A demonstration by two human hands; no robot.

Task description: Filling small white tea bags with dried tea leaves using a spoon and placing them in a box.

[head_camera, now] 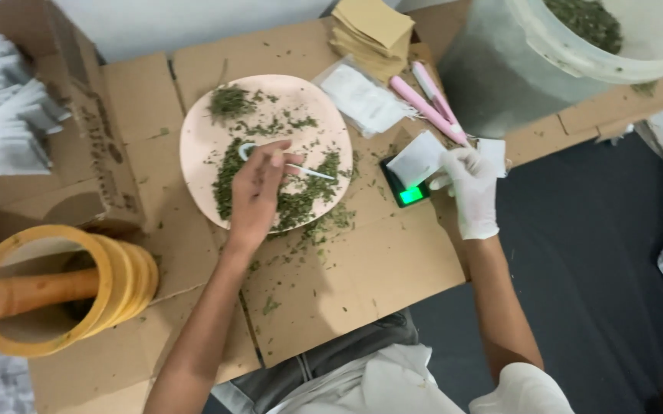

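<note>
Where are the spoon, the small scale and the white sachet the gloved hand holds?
spoon (301,169): head view, on its thin handle over the pink plate.
small scale (411,195): head view, on its lit green display.
white sachet (417,159): head view, on the middle of its flat face, above the scale.

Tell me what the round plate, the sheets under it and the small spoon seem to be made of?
The plate looks like matte pale pink plastic, perhaps melamine: smooth, even colour. The sheets are brown cardboard, flattened boxes with folds and seams showing. The spoon, held in the left hand, looks like thin white plastic, though it is too small to be sure.
</note>
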